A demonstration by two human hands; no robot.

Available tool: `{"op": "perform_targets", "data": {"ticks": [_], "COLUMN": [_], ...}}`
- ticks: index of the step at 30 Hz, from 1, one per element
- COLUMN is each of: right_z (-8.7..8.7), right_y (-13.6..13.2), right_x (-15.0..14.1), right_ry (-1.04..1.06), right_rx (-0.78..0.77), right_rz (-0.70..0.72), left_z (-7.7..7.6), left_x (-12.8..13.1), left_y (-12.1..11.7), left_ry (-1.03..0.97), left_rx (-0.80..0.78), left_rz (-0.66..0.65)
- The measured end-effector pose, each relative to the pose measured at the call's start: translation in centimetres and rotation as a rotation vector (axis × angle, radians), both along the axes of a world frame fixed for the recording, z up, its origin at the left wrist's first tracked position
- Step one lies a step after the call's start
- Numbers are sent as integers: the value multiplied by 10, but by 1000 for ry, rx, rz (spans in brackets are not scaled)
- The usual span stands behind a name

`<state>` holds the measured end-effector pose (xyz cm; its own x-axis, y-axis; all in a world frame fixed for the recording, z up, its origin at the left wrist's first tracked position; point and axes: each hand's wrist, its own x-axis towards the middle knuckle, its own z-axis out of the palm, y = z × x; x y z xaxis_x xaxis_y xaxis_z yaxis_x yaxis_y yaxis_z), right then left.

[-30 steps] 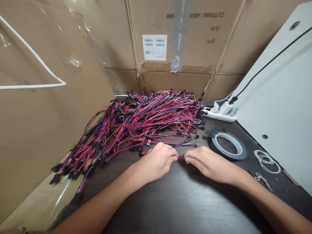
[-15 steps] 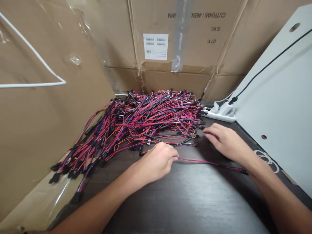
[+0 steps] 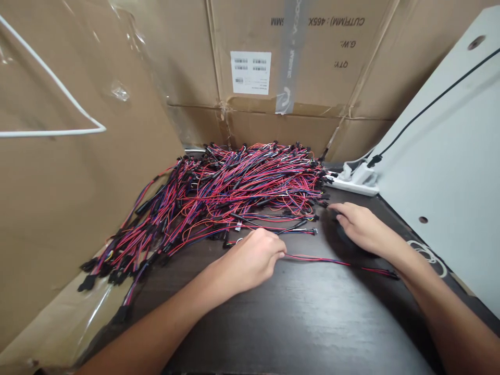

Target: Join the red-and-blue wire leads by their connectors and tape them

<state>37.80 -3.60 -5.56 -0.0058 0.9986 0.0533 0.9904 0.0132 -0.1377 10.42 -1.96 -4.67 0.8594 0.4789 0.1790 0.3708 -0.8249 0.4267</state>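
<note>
Left hand [image 3: 250, 260] pinches one red-and-blue wire lead [image 3: 336, 262], stretched flat along the tabletop [image 3: 297, 323]; right hand [image 3: 361, 226], loosely open, rests palm-down beside the wire pile [image 3: 234, 192].

One wire pile [image 3: 234, 192], one power strip [image 3: 357, 179], two hands.

Tape roll under the right hand [image 3: 361, 226] hidden, wire end [image 3: 291, 255] lost inside the closed left hand [image 3: 250, 260], rubber bands [image 3: 429, 258] partly covered by the forearm near the desk's right edge, carton label [image 3: 250, 72] print too small to read.
</note>
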Motion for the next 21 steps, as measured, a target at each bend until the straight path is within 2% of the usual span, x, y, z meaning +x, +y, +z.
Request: {"op": "perform_targets", "data": {"ticks": [11,17,21], "right_z": [2,4,4], "right_y": [-2,-5,-6], "right_x": [-5,-2,-1], "right_ry": [7,118,120], "right_rx": [34,114,129], "right_rz": [-89,-87,-159], "left_z": [1,1,1], "left_x": [0,0,0], "left_y": [0,1,0], "left_ry": [13,4,5], "left_rx": [-7,-2,-6], "left_rz": [4,-8,3]}}
